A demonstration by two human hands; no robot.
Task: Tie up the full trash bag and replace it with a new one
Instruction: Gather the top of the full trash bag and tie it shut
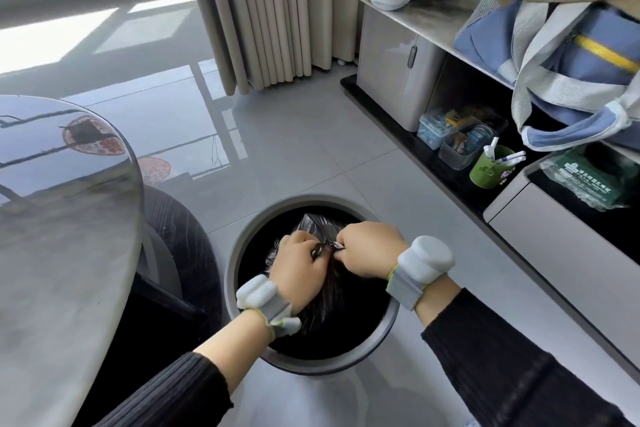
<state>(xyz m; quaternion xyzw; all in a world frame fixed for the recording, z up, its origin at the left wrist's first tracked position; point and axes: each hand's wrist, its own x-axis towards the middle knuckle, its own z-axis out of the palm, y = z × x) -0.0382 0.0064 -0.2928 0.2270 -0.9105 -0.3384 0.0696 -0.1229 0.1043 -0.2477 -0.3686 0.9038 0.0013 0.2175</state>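
A round grey trash bin point(239, 253) stands on the floor below me, with a black trash bag point(337, 295) inside it. The bag's top is gathered into twisted strands above the bin's middle. My left hand point(299, 269) is closed on one strand and my right hand point(367, 250) is closed on the other, the two fists almost touching. A shiny fold of the bag point(311, 224) shows behind my hands. Both wrists wear white sensor bands. What lies inside the bag is hidden.
A round glossy table point(65, 218) fills the left side, with a dark chair point(180, 243) tucked between it and the bin. On the right runs a low cabinet point(398, 69) with a shelf holding clear boxes, a green cup point(488, 168) and a blue bag point(568, 55). Curtains hang behind.
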